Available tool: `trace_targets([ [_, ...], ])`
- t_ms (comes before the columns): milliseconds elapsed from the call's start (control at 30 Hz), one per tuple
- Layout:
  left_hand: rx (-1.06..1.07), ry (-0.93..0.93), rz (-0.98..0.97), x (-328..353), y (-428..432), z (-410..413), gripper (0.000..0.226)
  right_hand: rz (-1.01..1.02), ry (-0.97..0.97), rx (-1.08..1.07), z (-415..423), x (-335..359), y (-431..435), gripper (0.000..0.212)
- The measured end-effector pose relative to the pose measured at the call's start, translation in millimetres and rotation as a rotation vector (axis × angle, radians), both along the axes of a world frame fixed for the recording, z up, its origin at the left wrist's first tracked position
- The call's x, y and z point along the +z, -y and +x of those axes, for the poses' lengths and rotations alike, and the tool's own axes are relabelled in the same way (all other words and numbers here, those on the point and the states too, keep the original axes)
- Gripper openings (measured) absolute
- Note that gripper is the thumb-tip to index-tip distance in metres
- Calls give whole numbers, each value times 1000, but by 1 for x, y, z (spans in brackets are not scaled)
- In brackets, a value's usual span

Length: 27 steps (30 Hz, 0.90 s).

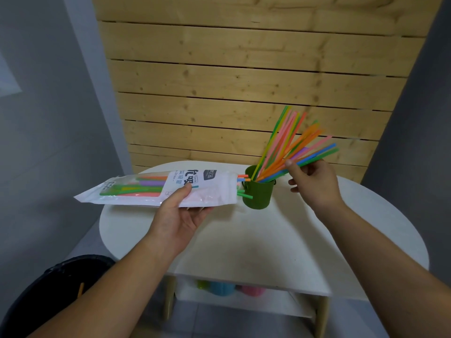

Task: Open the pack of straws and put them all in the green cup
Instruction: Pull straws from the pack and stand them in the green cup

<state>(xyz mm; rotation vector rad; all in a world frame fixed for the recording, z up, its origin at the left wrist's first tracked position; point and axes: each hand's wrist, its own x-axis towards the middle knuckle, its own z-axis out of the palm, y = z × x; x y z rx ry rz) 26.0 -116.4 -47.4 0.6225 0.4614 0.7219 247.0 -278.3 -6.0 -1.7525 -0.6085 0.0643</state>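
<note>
Green bucket-shaped cup (258, 193) stands upright toward the far side of the round white counter (268, 240). It holds a fanned bundle of coloured plastic straws (288, 147), long axes tilted up and right, away from the person. The right hand (312, 184) pinches the lower part of the bundle, thumb on top and fingers curled under, likely settling the straws so they stay in the cup. The left hand (180, 213) grips the white-and-clear plastic straw pack (136, 191) from below, thumb pressed on the printed label, holding it above the counter. The pack's long axis runs left-right, near level, with its open mouth pointing right, just beside the cup rim, probably for short pulls. More packed straws (146, 185) lie lengthwise inside; a few straw tips (244, 178) poke out toward the cup. Roughly half done, by guess.
</note>
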Motion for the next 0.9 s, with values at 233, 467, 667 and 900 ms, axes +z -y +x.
trace_targets([
  [233,-11,4,10,3,2,-3,39,-268,-390,91,-25,-6,10,41],
  [467,-73,11,22,6,10,-1,31,126,-382,332,-50,-1,-2,25],
  [667,-125,5,36,7,12,-2,35,71,-265,298,-59,0,-8,28],
  [900,-115,1,36,6,11,-1,46,32,-211,266,-59,1,-11,9],
])
